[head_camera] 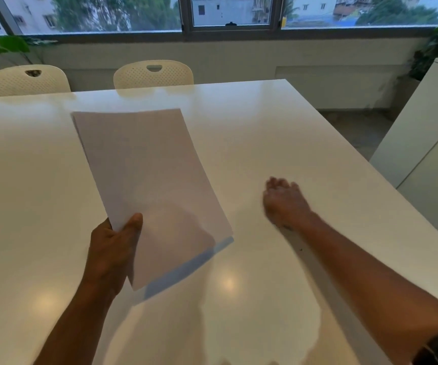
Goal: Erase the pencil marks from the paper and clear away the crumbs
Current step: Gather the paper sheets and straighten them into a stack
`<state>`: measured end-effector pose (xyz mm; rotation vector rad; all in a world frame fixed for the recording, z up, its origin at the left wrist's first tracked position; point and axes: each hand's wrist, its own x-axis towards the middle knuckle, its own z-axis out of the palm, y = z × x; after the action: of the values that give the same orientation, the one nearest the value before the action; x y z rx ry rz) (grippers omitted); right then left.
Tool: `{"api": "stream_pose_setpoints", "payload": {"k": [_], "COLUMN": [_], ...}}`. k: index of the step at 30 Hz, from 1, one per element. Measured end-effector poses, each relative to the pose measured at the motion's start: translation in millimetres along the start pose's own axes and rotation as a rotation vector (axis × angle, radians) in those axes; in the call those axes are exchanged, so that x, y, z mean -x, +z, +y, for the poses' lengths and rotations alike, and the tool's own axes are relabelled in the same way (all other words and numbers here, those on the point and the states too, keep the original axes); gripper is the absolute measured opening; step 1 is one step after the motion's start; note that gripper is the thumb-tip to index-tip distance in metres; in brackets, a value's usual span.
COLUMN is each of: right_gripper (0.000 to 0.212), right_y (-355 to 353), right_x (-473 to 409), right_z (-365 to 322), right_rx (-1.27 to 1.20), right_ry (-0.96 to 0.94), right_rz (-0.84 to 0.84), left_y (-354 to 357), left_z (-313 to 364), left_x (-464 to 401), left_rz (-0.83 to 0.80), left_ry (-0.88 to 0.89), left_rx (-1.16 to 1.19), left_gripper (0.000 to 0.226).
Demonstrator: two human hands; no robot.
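White, glossy tabletop (278, 133) fills most of my view, with ceiling lights reflected low in the frame. I see the left hand (112, 246) at lower centre-left pinching the near left edge of the white rectangular paper sheet (144, 175), thumb on top and fingers hidden underneath. The sheet is lifted off the table and tilted, its far end reaching toward the upper left, and it casts a bluish shadow below its near corner. Any pencil marks on it are too faint to make out. The right hand (283, 204) sits right of centre, blurred, low over the table with fingers loosely spread and holding nothing. Two cream perforated plastic chairs (154, 75) stand along the table's far edge.
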<state>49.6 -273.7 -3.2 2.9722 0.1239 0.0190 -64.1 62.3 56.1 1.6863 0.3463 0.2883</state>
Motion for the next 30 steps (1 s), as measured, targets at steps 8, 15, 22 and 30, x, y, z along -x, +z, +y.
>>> {"api": "stream_pose_setpoints", "payload": {"k": [8, 15, 22, 30], "right_gripper": [0.090, 0.096, 0.095, 0.102], "right_y": [-19.3, 13.2, -0.5, 18.9], "right_x": [108.9, 87.1, 68.5, 87.9], "right_z": [7.8, 38.0, 70.4, 46.4], "right_rx": [-0.286, -0.141, -0.478, -0.244], "right_ry": [-0.095, 0.048, 0.216, 0.054], "right_rz": [0.122, 0.078, 0.137, 0.088], "left_y": [0.7, 1.6, 15.6, 27.7], "left_z": [-18.1, -20.3, -17.4, -13.6], "left_x": [7.9, 12.3, 21.9, 21.2], "left_rz": [-0.188, -0.330, -0.381, -0.401], "left_ry": [-0.225, -0.405, -0.493, -0.503], "left_rx": [0.014, -0.005, 0.047, 0.002], "left_gripper": [0.015, 0.043, 0.035, 0.035]}}
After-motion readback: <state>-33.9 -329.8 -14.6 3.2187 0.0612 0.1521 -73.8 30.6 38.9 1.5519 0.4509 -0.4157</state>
